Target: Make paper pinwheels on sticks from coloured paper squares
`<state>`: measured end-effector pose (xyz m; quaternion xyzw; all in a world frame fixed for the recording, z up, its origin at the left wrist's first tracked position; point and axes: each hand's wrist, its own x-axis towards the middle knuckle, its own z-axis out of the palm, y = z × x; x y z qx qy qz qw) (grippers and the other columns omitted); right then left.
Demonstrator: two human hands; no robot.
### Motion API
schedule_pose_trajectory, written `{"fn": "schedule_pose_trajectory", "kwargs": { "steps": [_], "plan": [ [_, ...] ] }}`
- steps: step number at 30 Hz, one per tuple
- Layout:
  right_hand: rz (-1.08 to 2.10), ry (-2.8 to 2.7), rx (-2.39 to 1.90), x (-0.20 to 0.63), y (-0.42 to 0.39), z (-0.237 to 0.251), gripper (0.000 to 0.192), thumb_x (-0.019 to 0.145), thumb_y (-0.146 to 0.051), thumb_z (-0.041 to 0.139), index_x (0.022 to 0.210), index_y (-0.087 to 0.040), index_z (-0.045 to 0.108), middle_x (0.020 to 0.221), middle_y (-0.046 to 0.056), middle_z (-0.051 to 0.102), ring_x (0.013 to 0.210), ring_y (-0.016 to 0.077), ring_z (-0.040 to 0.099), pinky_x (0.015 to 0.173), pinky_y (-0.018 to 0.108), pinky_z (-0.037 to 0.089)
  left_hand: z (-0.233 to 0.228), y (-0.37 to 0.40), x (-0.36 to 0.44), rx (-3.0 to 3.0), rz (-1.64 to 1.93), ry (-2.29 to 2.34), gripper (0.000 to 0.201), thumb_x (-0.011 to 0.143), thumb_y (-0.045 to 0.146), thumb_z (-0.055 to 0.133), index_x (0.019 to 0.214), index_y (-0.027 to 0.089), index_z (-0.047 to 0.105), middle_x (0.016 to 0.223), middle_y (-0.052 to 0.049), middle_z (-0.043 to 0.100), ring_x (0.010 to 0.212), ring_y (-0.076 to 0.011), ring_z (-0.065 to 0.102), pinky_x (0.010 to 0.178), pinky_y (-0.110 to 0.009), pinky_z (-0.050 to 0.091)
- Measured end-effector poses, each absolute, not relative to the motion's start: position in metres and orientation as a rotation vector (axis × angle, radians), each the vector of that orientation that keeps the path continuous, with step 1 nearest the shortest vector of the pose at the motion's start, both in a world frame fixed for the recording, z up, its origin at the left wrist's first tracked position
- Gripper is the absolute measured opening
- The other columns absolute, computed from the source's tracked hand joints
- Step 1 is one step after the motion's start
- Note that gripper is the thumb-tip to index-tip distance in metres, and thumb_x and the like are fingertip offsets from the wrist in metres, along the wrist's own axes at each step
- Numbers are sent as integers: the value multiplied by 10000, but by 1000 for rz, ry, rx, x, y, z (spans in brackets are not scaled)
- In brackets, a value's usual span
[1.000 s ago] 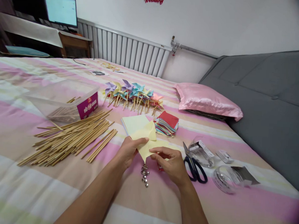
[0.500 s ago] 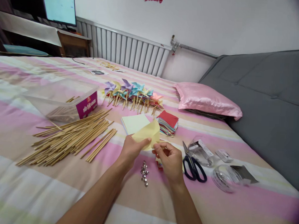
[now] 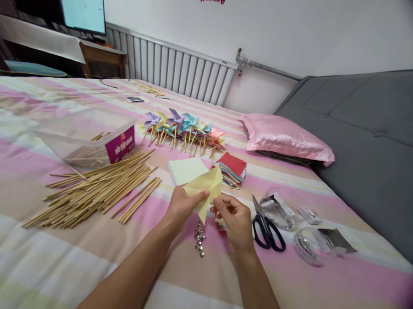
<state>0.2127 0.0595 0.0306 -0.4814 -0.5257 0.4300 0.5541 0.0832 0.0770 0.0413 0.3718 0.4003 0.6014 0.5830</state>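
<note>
Between my hands is a sheet of yellow paper, cut into flaps, with one pointed flap hanging down. My left hand pinches it from the left, thumb on top. At its right edge, my right hand has curled fingers closed on a part of the paper. Small silvery pins lie in a cluster on the bed just below. Partly hidden by my right hand is a small stack of coloured paper. Black-handled scissors rest to the right of that hand.
Wooden sticks are heaped at left beside a clear plastic box. Finished paper pinwheels stand behind. Pale paper sheets and a red-topped paper stack lie ahead. Clear containers and a pink pillow are at right.
The yellow paper has shifted in my fingers, and a pointed flap now hangs below it. Both hands stay in nearly the same place.
</note>
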Motion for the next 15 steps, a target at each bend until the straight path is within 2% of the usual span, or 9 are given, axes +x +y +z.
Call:
{"fn": "schedule_pose_trajectory", "kwargs": {
  "steps": [5,15],
  "plan": [
    [928,-1267,-1180,213,60,30,237,741,-396,663,740,-160,689,668,28,662,546,122,593,526,220,456,43,75,84,905,1380,932,306,567,270,786,813,102,714,766,-79,719,687,-202,642,646,-283,478],
    [818,-1244,-1297,214,62,24,320,719,-460,667,691,-141,683,691,52,664,527,132,581,465,219,431,39,77,84,1030,1348,987,298,579,307,783,781,102,705,719,-62,705,647,-178,614,602,-250,448]
  ]
}}
